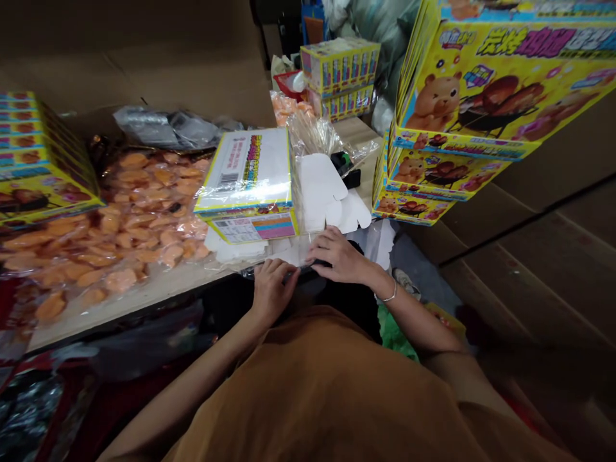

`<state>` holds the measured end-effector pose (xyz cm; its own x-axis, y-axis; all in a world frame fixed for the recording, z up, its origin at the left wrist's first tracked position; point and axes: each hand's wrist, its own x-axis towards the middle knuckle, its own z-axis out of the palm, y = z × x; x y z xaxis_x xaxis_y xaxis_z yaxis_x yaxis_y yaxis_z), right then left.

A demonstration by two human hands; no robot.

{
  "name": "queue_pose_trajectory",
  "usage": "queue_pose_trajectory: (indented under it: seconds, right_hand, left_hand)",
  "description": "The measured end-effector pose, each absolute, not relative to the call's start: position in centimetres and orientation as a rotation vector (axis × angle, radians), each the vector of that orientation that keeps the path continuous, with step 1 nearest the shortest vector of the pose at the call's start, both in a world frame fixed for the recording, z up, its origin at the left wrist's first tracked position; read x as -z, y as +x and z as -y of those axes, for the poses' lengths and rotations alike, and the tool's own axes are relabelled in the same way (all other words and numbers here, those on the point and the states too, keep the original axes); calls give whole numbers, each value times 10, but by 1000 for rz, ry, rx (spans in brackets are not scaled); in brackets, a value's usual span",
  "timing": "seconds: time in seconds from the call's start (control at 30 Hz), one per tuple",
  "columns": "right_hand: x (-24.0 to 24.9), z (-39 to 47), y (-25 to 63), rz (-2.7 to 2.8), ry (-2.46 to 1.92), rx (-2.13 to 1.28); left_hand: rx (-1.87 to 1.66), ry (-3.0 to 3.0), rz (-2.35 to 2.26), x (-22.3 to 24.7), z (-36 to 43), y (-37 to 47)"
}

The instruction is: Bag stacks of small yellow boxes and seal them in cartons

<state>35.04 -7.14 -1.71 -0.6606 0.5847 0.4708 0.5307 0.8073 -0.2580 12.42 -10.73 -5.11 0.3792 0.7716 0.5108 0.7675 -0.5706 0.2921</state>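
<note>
A yellow and white printed display box [250, 168] lies on the table in front of me, with glossy clear plastic film [302, 247] around it and down to the table's front edge. My left hand [275, 287] is at that edge just below the box, its fingers curled and thumb pressed in, closed on the film. To its right, my right hand [339, 258] has bent fingers closed over the film beside white card flaps [320, 186]. Its fingertips partly hide what lies beneath them.
Orange pieces in clear wrappers [139, 199] cover the table's left side, near stacked yellow boxes [45, 160]. Tall stacked yellow boxes [481, 102] rise close on the right. Behind are thin sticks in plastic [315, 136], a black object [347, 170] and more boxes [341, 70].
</note>
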Motion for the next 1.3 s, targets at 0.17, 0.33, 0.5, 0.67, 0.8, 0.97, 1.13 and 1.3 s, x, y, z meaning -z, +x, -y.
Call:
queue_pose_trajectory:
  seconds: [0.17, 0.33, 0.5, 0.67, 0.8, 0.97, 1.13, 1.3]
  right_hand:
    - [-17, 24, 324, 2354, -862, -81]
    - [-16, -28, 291, 2372, -923, -26]
    - [-3, -23, 287, 2290, -947, 45]
    - [-13, -14, 290, 2077, -1029, 123]
    - [-29, -30, 286, 2227, -914, 133]
    - [-24, -40, 285, 2288, -684, 153]
    - [-20, -29, 295, 2355, -466, 53]
    - [-22, -25, 307, 2300, -449, -129]
  left_hand:
    - [-982, 2817, -1337, 46, 109, 126]
    - [-1212, 3114, -972, 39, 104, 119]
    - [-1391, 3098, -748, 42, 95, 104]
    - [-1467, 3071, -865, 51, 93, 103]
    - [-1435, 3133, -820, 48, 89, 108]
    - [-1518, 3194, -864, 26, 63, 98]
    - [-1597, 3338, -801, 0, 29, 86]
    - [-1468, 3339, -702, -17, 7, 91]
